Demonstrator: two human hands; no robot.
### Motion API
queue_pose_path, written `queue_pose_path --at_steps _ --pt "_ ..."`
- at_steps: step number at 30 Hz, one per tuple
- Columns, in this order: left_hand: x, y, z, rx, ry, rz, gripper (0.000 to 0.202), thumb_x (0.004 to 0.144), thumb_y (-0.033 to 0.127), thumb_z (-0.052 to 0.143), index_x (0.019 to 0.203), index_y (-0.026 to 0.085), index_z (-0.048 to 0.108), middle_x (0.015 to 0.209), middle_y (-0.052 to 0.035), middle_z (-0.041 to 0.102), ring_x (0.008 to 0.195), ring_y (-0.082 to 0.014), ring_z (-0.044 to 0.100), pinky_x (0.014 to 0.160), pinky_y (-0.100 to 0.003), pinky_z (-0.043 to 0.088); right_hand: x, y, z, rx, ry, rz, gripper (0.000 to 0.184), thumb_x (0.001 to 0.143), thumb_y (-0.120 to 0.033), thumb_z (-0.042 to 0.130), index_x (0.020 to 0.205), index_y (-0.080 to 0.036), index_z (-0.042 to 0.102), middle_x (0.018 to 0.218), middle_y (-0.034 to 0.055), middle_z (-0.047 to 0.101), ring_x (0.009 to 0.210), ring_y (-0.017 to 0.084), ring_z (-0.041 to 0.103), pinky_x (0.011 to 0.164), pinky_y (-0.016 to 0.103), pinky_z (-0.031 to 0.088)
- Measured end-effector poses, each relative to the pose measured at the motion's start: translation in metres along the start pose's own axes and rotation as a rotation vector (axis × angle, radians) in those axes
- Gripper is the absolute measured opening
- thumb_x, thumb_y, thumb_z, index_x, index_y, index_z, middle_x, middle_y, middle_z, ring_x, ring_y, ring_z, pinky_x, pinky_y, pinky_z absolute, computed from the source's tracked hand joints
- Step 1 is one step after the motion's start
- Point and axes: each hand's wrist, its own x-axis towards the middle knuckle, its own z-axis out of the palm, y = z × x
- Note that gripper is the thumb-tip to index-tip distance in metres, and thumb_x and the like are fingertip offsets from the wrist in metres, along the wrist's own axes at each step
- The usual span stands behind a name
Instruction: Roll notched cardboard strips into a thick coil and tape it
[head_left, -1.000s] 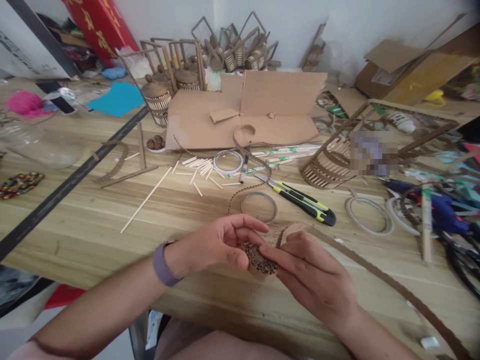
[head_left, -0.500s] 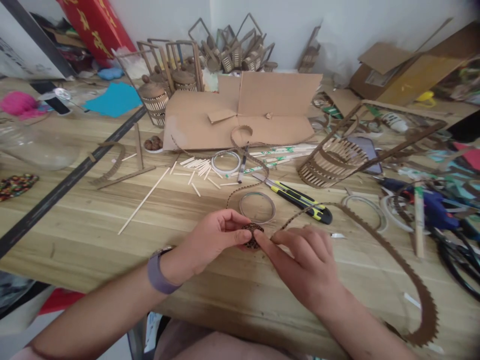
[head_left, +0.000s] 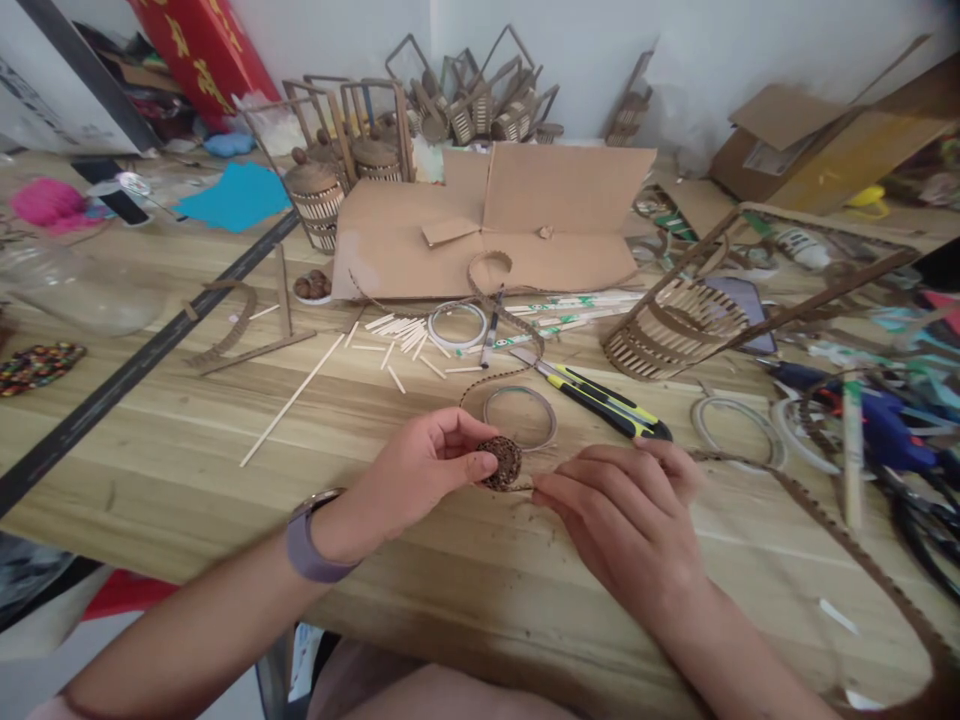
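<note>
Between the thumb and fingers of my left hand (head_left: pixel 424 465) is a small round coil (head_left: pixel 504 463) of brown corrugated cardboard, its ridged edge facing up. From the coil's lower side a narrow corrugated cardboard strip (head_left: pixel 814 500) runs to the right. My right hand (head_left: pixel 626 510) pinches this strip a short way from the coil, and the rest curves off past the wrist toward the lower right. Just behind the coil lies a grey ring (head_left: pixel 520 418) on the wooden table (head_left: pixel 450 580).
A yellow and black utility knife (head_left: pixel 600 400) lies behind my right hand. Short white sticks (head_left: pixel 401 335) and a tape roll (head_left: pixel 457 326) are farther back. A slatted basket (head_left: pixel 675 325) and a blue glue gun (head_left: pixel 892 420) stand to the right. Cardboard (head_left: pixel 405 220) lies behind.
My right hand has drawn away from the coil to the right, pulling the strip straighter. The coil is now more exposed in my left hand. The view has shifted slightly.
</note>
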Motion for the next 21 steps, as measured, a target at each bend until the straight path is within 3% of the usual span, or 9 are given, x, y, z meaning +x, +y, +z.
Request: queue_pose_path --at_steps 5,14,21 --pt "-0.002 0.003 0.001 0.068 -0.008 0.001 0.025 0.074 0.028 0.08 0.093 0.016 0.068 0.088 -0.0022 0.07 0.081 -0.0173 0.064 0.077 -0.031 0.05 -0.009 0.002 -0.003 -0.06 -0.017 -0.043 0.014 0.098 -0.018 0.055 0.097 -0.026 0.066 0.083 -0.0015 0.075 0.085 0.019 0.061 0.09 0.042 0.033" --pt "-0.002 0.001 0.0 0.043 -0.192 0.007 0.032 0.077 0.038 0.08 0.093 0.015 0.065 0.085 -0.0035 0.069 0.079 -0.0173 0.064 0.074 -0.031 0.049 -0.005 -0.002 -0.001 -0.034 0.004 0.014 0.008 0.099 -0.028 0.057 0.095 -0.026 0.064 0.08 -0.0021 0.075 0.085 0.019 0.06 0.086 0.039 0.034" --pt "-0.008 0.002 0.0 0.387 -0.176 0.169 0.018 0.094 0.028 0.057 0.109 0.018 0.061 0.104 -0.0073 0.07 0.092 -0.0213 0.065 0.08 -0.032 0.05 0.0 -0.002 0.001 -0.097 -0.014 0.046 0.018 0.1 -0.035 0.055 0.089 -0.025 0.065 0.076 -0.0015 0.075 0.085 0.021 0.062 0.097 0.045 0.027"
